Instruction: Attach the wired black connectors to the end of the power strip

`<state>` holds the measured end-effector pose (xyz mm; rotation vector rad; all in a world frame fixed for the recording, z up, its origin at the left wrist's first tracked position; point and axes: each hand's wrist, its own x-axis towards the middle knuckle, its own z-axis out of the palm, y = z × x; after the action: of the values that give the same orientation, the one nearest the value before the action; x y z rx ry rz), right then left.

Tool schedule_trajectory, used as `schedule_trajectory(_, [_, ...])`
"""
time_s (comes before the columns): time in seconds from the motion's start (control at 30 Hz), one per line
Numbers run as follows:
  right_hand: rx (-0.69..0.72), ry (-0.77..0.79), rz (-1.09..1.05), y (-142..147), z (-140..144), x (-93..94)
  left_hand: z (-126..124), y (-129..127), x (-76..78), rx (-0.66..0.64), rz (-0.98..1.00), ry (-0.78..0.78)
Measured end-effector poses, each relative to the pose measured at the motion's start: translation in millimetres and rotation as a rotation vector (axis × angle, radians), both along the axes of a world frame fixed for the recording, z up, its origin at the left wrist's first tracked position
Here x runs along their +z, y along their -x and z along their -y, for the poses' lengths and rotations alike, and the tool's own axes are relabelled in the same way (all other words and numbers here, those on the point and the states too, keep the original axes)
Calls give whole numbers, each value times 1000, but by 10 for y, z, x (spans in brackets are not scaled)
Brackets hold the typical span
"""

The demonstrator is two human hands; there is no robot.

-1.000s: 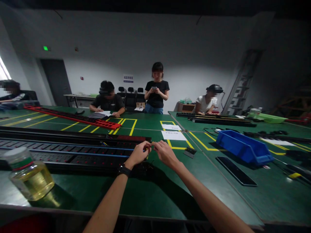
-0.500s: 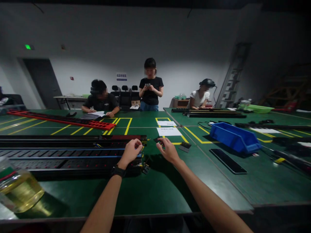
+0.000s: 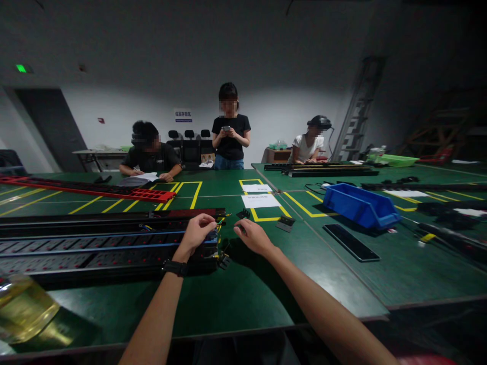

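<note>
At the right end of the black strips (image 3: 125, 259) on the green counter (image 3: 216, 309), thin wires (image 3: 220, 222) lie by the left hand (image 3: 196, 233); whether its grip, or the nearby right hand's (image 3: 251, 235), is closed on anything I cannot tell. A hard tug could strain them.

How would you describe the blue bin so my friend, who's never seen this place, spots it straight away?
Start at the big green table and look right of the wearer's right hand. Just beyond the flat black phone sits an open-topped plastic bin. Its solid blue colour sets it apart from the dark phone and the light green tray farther back.
</note>
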<state>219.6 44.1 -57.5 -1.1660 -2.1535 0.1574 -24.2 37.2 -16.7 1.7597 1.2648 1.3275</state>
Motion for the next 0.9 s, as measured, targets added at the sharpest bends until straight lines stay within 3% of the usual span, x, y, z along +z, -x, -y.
schedule_trajectory(0.37, [53,64,88,53,36,-16,16,14,-50,38,-191,-66])
schedule_trajectory(0.57, [74,72,80,48,50,-22,106,-59,34,-107,-211,-94])
schedule_trajectory(0.9, [66,85,96,62,37,-53,90,18,-9,-21,-521,-218])
